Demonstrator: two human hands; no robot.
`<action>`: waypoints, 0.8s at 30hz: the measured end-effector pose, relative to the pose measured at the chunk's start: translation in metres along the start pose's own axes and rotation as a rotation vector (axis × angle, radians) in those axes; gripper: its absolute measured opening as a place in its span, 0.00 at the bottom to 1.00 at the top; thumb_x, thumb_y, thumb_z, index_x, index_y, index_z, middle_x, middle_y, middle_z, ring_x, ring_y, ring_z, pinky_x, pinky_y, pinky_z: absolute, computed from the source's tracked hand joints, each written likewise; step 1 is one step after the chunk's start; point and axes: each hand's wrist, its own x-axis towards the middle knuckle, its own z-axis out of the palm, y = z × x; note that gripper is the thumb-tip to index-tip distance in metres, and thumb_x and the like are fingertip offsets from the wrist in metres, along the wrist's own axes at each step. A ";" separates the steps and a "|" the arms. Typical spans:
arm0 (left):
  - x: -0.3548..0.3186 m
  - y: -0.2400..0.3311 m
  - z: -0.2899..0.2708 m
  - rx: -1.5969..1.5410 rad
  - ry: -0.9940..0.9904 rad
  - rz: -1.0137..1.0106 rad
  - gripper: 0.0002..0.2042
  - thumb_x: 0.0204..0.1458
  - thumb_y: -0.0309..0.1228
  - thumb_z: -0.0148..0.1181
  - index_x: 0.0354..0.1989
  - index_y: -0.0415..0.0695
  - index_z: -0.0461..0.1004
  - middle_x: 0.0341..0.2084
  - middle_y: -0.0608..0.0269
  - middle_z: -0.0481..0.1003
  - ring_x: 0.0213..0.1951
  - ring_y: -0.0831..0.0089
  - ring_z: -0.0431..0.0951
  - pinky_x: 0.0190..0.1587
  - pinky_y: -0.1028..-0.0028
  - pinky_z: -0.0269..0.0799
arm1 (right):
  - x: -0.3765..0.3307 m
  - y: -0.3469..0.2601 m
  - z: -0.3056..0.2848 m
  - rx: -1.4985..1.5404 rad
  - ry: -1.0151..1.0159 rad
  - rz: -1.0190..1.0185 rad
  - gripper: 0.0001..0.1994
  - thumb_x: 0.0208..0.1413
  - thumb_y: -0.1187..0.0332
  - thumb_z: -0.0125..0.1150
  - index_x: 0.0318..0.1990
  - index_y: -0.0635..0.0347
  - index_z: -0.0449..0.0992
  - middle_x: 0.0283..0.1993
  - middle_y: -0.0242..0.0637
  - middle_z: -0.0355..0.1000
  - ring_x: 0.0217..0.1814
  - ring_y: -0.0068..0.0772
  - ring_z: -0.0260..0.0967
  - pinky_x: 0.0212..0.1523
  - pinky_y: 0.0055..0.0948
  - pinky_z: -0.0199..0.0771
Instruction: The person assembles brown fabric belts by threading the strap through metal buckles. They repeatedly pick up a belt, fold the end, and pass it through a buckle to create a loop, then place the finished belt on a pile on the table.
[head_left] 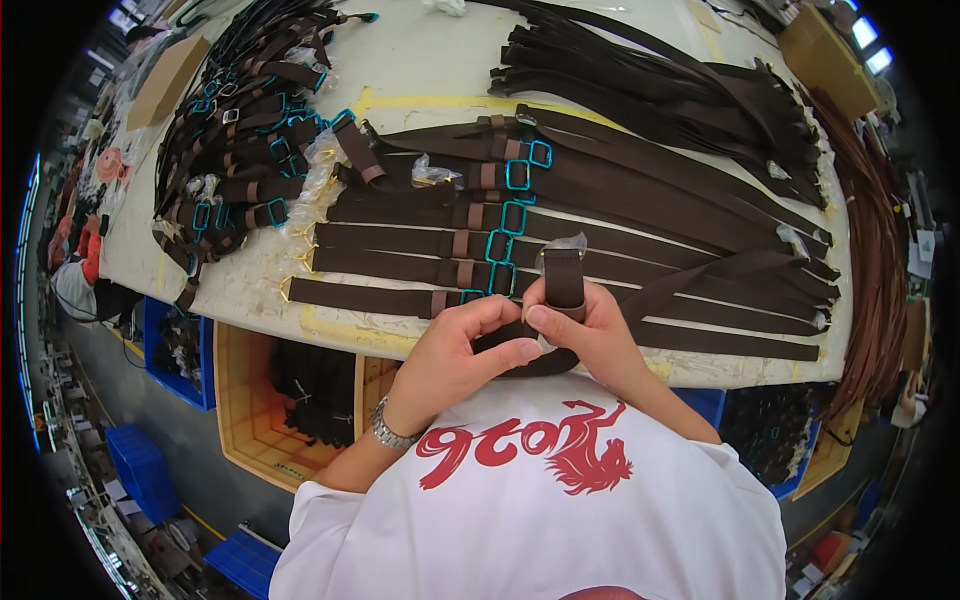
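Close to my body, at the near edge of the table, both hands work on one dark brown strap (564,282). Its short end stands up from my right hand (600,335), whose thumb and fingers grip it at a brown keeper loop. Clear plastic film wraps the metal fitting at the strap's tip. My left hand (462,350) is closed on a lower part of the same strap, thumb and fingers meeting beside my right thumb; what lies between these fingertips is partly hidden. Beyond my hands lies a row of similar straps (380,240) with turquoise-covered buckles (514,218) and brown loops.
A heap of buckled straps (240,180) covers the table's left side. More plain dark straps (660,100) lie at the far right, and reddish-brown strips (868,270) hang past the right edge. Under the table are a wooden box (240,400) and a blue crate (175,355).
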 end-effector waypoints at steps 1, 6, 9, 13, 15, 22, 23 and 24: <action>-0.001 0.001 0.000 -0.018 0.006 -0.018 0.10 0.65 0.30 0.71 0.46 0.36 0.80 0.36 0.68 0.82 0.40 0.81 0.82 0.46 0.77 0.77 | -0.002 -0.010 0.006 -0.011 -0.006 0.024 0.09 0.70 0.64 0.70 0.44 0.58 0.79 0.37 0.21 0.73 0.36 0.12 0.64 0.39 0.20 0.64; -0.003 0.000 0.000 -0.089 0.017 -0.039 0.09 0.64 0.29 0.71 0.46 0.35 0.81 0.35 0.66 0.84 0.37 0.81 0.82 0.43 0.77 0.77 | 0.000 -0.010 0.006 -0.030 0.019 0.008 0.08 0.70 0.64 0.69 0.44 0.58 0.78 0.36 0.21 0.70 0.36 0.12 0.62 0.37 0.21 0.62; -0.005 0.004 0.004 -0.200 0.101 -0.112 0.07 0.64 0.27 0.70 0.43 0.34 0.82 0.31 0.65 0.83 0.33 0.81 0.82 0.40 0.78 0.77 | 0.000 -0.005 0.008 0.067 0.065 -0.015 0.09 0.73 0.62 0.65 0.47 0.58 0.77 0.37 0.20 0.70 0.38 0.12 0.62 0.39 0.21 0.62; -0.002 0.004 0.012 -0.160 0.029 -0.106 0.06 0.64 0.24 0.69 0.41 0.33 0.82 0.29 0.64 0.83 0.31 0.81 0.81 0.37 0.77 0.78 | 0.007 -0.001 0.003 0.259 0.061 -0.037 0.14 0.78 0.56 0.53 0.51 0.57 0.76 0.44 0.27 0.71 0.48 0.20 0.67 0.51 0.29 0.69; 0.000 0.003 0.014 -0.195 0.025 -0.122 0.07 0.64 0.26 0.69 0.42 0.32 0.83 0.31 0.64 0.84 0.31 0.81 0.82 0.37 0.77 0.78 | 0.006 -0.010 0.012 0.338 0.068 -0.049 0.15 0.79 0.56 0.48 0.53 0.57 0.75 0.49 0.34 0.74 0.52 0.28 0.71 0.61 0.33 0.70; 0.011 -0.002 0.025 -0.188 0.197 0.043 0.08 0.64 0.26 0.69 0.45 0.31 0.84 0.32 0.66 0.84 0.32 0.80 0.83 0.36 0.77 0.78 | 0.001 -0.013 0.024 0.367 0.026 -0.027 0.19 0.80 0.50 0.45 0.53 0.58 0.73 0.64 0.47 0.76 0.60 0.32 0.74 0.53 0.31 0.78; 0.014 0.001 0.026 -0.180 0.198 0.052 0.08 0.65 0.26 0.69 0.45 0.32 0.84 0.31 0.66 0.83 0.31 0.81 0.81 0.34 0.78 0.77 | 0.002 -0.015 0.020 0.281 -0.005 -0.069 0.20 0.80 0.50 0.44 0.56 0.58 0.73 0.66 0.47 0.76 0.57 0.29 0.76 0.45 0.27 0.80; 0.017 0.004 0.024 -0.233 0.145 0.017 0.08 0.65 0.25 0.69 0.45 0.32 0.84 0.31 0.67 0.83 0.30 0.81 0.80 0.34 0.78 0.76 | 0.002 -0.019 0.021 0.243 0.003 -0.046 0.20 0.80 0.51 0.44 0.58 0.58 0.72 0.66 0.46 0.76 0.56 0.28 0.76 0.43 0.25 0.80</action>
